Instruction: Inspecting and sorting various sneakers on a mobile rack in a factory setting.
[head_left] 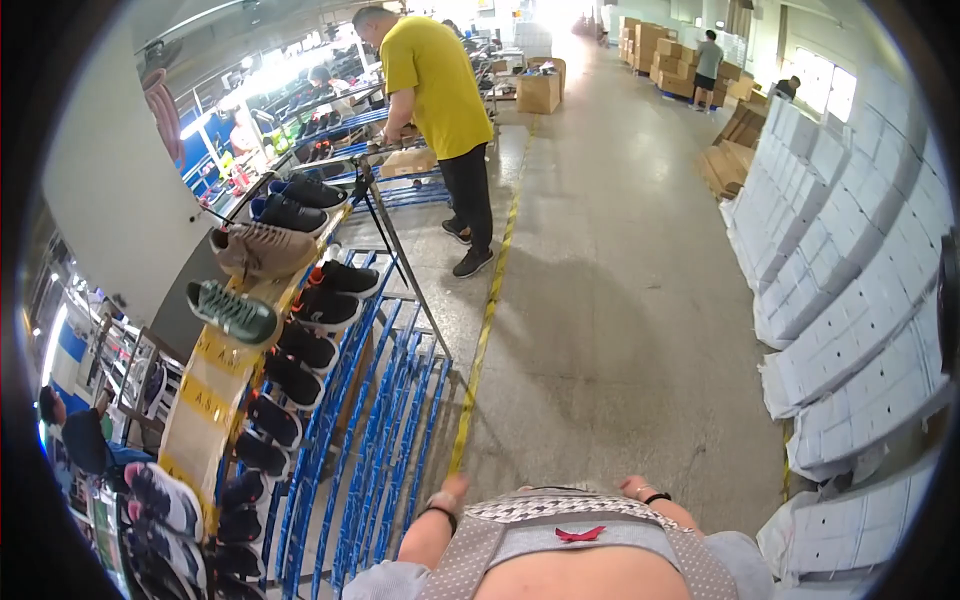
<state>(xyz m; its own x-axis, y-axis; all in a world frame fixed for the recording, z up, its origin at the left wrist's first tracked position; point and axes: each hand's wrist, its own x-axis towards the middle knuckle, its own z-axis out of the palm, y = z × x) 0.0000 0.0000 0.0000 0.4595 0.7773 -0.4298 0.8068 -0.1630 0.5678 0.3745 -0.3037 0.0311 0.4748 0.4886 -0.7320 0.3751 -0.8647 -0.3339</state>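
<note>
Both my arms hang low in front of my body. My left hand (452,489) is beside the end of a yellow floor line, right of the rack's blue rails (385,420). My right hand (634,487) is on the other side of my patterned apron (560,507), over the grey floor. No object shows in either hand; the fingers are too small and foreshortened to read. The nearest things on my left are a shoe rack with a tan top board (205,385), a green sneaker (233,312), a brown sneaker (262,250) and a row of black shoes (292,380).
Ahead on the left, a person in a yellow shirt (435,85) stands bent at another rack. White stacked boxes (845,330) line the right side. The yellow line (490,330) runs along the aisle. Farther off are brown cartons (655,50) and another person (707,65).
</note>
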